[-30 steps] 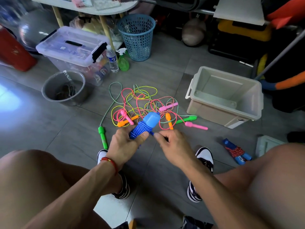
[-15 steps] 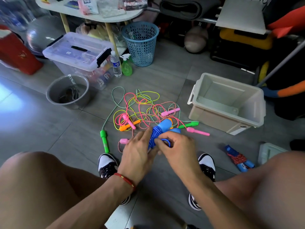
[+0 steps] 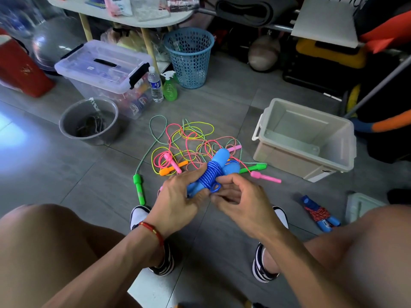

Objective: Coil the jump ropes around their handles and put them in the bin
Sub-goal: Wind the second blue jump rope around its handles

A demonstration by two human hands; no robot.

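My left hand (image 3: 178, 196) grips a blue jump rope (image 3: 214, 168), its dark blue cord coiled tightly around the two light blue handles. My right hand (image 3: 235, 196) pinches a small loop of that cord at the bundle's lower side. Behind the hands a tangle of loose jump ropes (image 3: 189, 143) lies on the floor, with green, pink and orange handles. The open beige bin (image 3: 304, 138) stands to the right. A coiled rope with blue handles and red cord (image 3: 320, 213) lies on the floor by my right knee.
A grey bucket (image 3: 89, 121) and a lidded clear storage box (image 3: 104, 72) stand at left. A blue mesh basket (image 3: 189, 56), a water bottle (image 3: 155, 85) and a green spray bottle (image 3: 170, 87) are behind the ropes. A white lid (image 3: 362, 204) lies at far right.
Both hands turned the blue bundle and lifted it slightly. My right hand went from holding the cord's end to pinching a small loop against the coil.
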